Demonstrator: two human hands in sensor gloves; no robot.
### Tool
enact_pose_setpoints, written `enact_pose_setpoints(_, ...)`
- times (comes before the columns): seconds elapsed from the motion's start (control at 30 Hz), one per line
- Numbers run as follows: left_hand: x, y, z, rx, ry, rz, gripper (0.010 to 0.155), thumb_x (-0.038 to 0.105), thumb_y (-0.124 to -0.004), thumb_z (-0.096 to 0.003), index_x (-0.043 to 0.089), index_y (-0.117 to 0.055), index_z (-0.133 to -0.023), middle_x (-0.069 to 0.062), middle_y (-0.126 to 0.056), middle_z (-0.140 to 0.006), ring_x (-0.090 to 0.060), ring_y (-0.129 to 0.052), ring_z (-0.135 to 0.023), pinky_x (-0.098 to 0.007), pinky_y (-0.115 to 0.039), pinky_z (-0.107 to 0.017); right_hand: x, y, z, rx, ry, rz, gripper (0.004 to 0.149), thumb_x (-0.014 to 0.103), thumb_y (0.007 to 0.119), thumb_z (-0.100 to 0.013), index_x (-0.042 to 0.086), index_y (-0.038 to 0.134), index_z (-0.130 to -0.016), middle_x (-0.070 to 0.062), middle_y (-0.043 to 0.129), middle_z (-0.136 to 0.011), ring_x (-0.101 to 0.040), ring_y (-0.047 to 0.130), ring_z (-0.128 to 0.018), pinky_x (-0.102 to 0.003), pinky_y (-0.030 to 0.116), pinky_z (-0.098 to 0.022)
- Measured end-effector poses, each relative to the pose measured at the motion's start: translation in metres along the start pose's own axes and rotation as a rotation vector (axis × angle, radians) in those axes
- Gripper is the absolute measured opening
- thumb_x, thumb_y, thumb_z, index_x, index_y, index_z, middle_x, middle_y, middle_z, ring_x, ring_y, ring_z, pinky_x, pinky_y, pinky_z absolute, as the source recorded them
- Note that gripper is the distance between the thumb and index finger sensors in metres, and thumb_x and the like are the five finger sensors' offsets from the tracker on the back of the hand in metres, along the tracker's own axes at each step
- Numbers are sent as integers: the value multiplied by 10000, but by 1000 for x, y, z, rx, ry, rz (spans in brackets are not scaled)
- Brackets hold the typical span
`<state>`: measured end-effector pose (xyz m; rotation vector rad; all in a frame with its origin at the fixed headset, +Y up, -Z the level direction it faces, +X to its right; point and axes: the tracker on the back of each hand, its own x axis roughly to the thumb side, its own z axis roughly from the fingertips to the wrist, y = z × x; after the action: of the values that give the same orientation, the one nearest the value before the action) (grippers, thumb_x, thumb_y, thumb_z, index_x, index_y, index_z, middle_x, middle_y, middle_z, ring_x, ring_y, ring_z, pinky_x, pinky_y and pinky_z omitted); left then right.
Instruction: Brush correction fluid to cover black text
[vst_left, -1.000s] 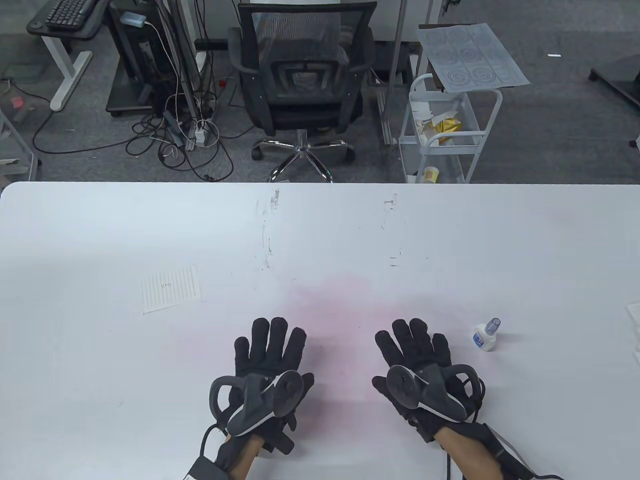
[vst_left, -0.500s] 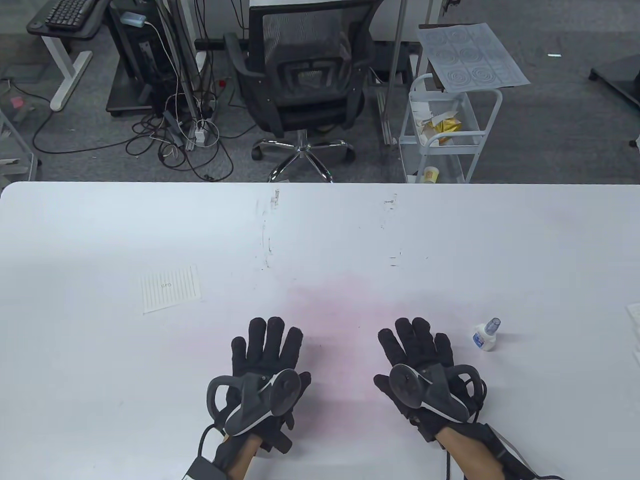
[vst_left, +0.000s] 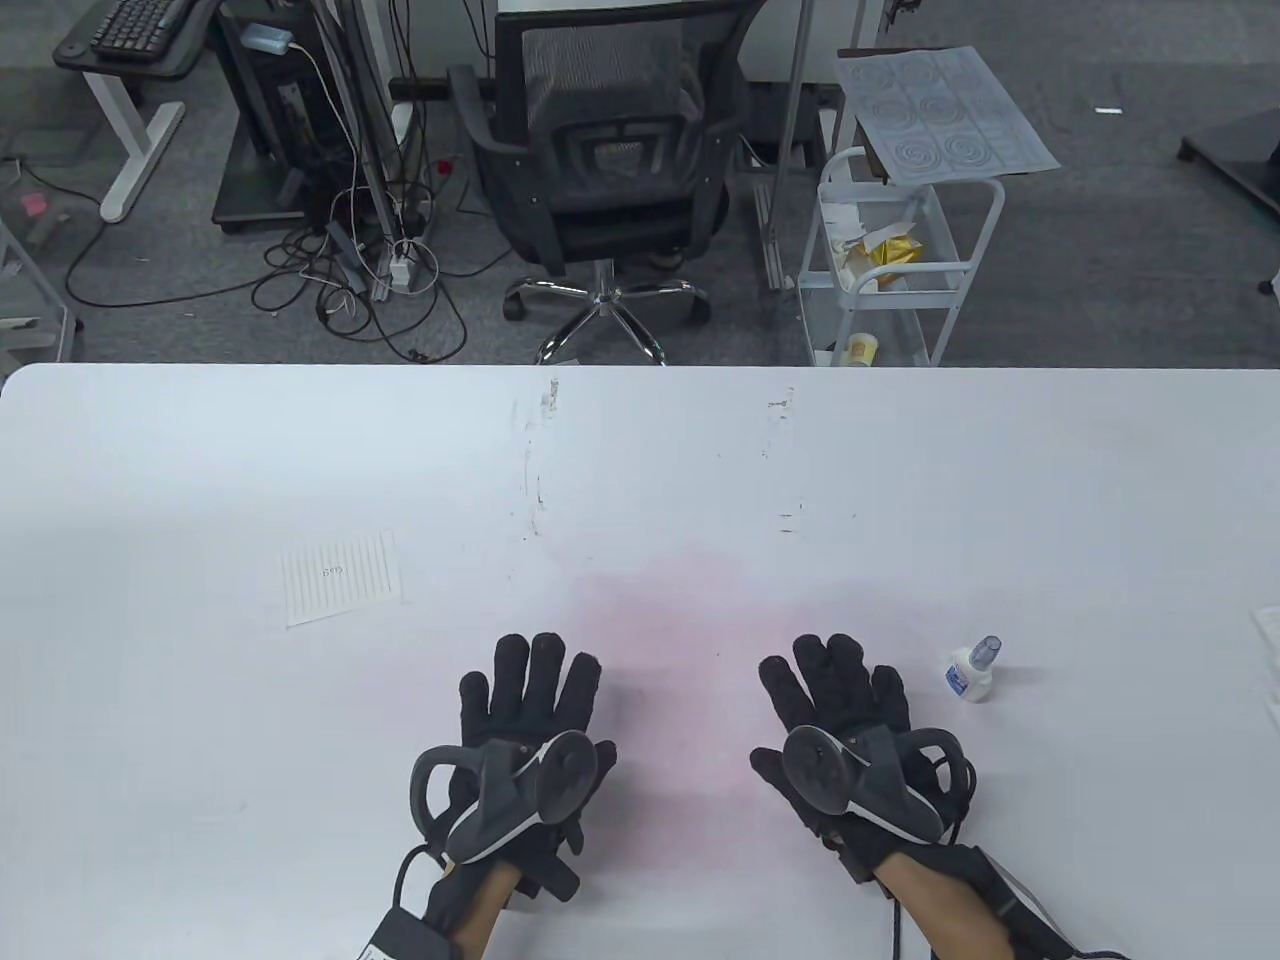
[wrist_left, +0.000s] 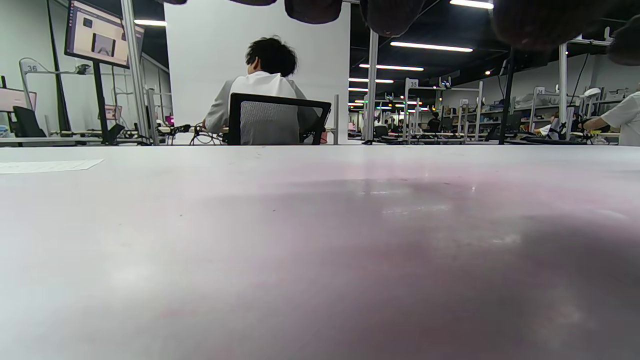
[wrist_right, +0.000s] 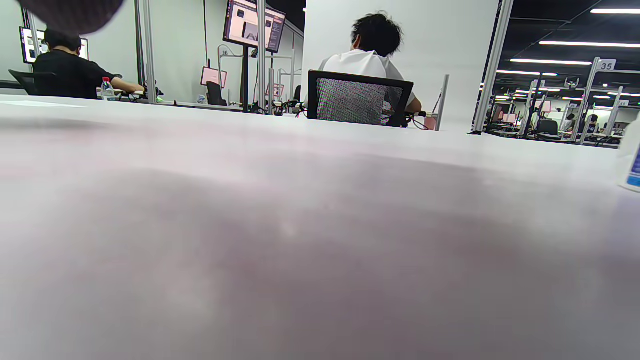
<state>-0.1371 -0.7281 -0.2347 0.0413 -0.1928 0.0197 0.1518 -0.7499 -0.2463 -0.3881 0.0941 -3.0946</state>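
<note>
The black text on the lined paper (vst_left: 343, 577) is too small to read from the table view; only a faint dark mark shows near the sheet's left side. In the left wrist view the paper (wrist_left: 47, 165) appears as a thin pale sliver at the left edge, its print not visible at all. The correction fluid bottle (vst_left: 971, 671) is cut off in the right wrist view, where only a blurred white edge with a blue patch (wrist_right: 631, 165) shows at the right border. In both wrist views the gloved fingers are dark blurs at the top edge, so how they lie must be read from above.

From above, the left hand (vst_left: 527, 705) lies palm down on the white table (vst_left: 200, 450), fingers straight and slightly spread, holding nothing. The right hand (vst_left: 838, 700) lies the same way, flat and spread, empty. A tracker sits on the back of each.

The bottle stands upright just beside the right hand, on its outer side, not touching it. The paper lies well apart from the left hand, farther up the table and to its left.
</note>
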Motion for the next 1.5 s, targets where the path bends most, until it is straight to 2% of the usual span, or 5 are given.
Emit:
enact_pose_setpoints(0.2, -39, 5, -21, -41, 132, 72, 775, 675, -645, -407, 414, -384, -1089, 4, -284, -1213, -331, -295, -1147, -613, -389, -799, -6, -2, 0, -2, 7, -25, 808, 701, 602, -390, 375, 216, -1021, 2, 153, -1089, -390, 206, -1042, -666, 347, -697)
enact_pose_setpoints(0.43, -118, 18, -40, -77, 359, 136, 774, 659, -666, -402, 420, -395, -1085, 16, -276, -1214, -290, -250, -1157, -604, -352, -815, -14, -2, -4, 10, 26, -42, 808, 699, 604, -391, 373, 217, -1022, 1, 150, -1089, -388, 201, -1042, -667, 343, -697)
enact_pose_setpoints(0.87, -217, 72, -72, -26, 641, 95, 769, 648, -697, -399, 435, -419, -1083, 40, -300, -1224, -261, -261, -1179, -588, -341, -841, -18, -1, -8, 27, 45, -53, 808, 696, 608, -392, 372, 221, -1023, 0, 147, -1089, -388, 195, -1041, -667, 337, -697)
enact_pose_setpoints(1.07, -244, 52, -91, -91, 698, 65, 769, 646, -710, -392, 460, -415, -1077, 76, -299, -1229, -221, -258, -1194, -558, -336, -866, -12, 4, -11, 52, 18, -47, 804, 692, 609, -394, 371, 224, -1022, 0, 147, -1087, -388, 197, -1039, -666, 340, -695)
enact_pose_setpoints(1.5, -293, -30, -107, -301, 738, 139, 778, 610, -769, -378, 484, -408, -1056, 123, -280, -1219, -168, -233, -1196, -528, -304, -888, 4, -2, 0, -17, -39, -26, 794, 675, 620, -392, 367, 249, -1023, 13, 151, -1086, -373, 189, -1041, -663, 334, -700)
